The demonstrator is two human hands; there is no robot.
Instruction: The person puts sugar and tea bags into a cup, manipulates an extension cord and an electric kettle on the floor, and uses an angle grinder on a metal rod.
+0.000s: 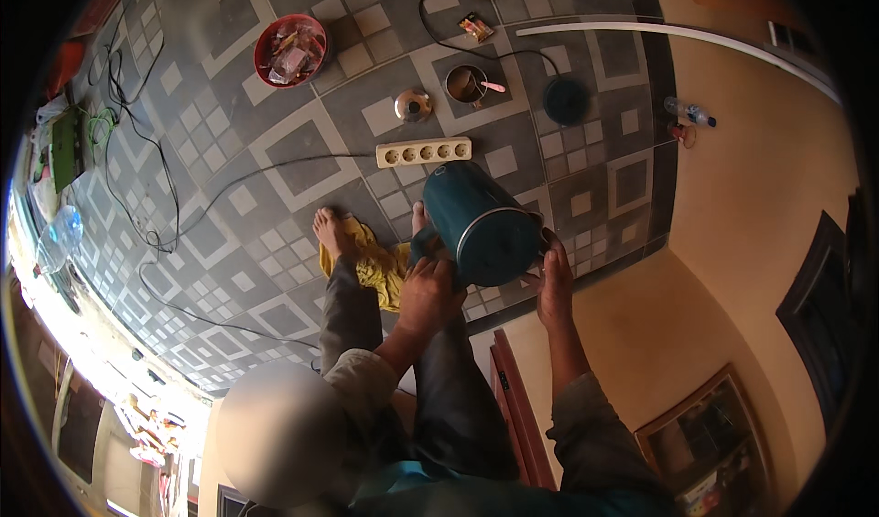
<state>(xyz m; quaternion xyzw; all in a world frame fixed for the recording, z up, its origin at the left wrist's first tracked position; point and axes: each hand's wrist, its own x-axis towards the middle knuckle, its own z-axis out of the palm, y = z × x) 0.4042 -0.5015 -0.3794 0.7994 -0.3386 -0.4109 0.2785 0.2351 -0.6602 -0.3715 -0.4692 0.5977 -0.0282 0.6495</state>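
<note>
Blocked beyond green kettle (472, 207) by power strip (424, 152), then pot (451, 89). Passable leftward over tiles (293, 137) between red bowl (260, 59) and yellow cloth (377, 265), crossing black cable (275, 164).

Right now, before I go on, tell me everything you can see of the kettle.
The kettle is dark teal and roughly cylindrical, with a smooth surface and a thin silvery band around its nearer end; whether it is plastic or painted metal, I can't tell. It is tipped well over, above the tiled floor. The left hand grips its teal side handle; the right hand is at the opposite side, near the band. Its inside is hidden.
</note>
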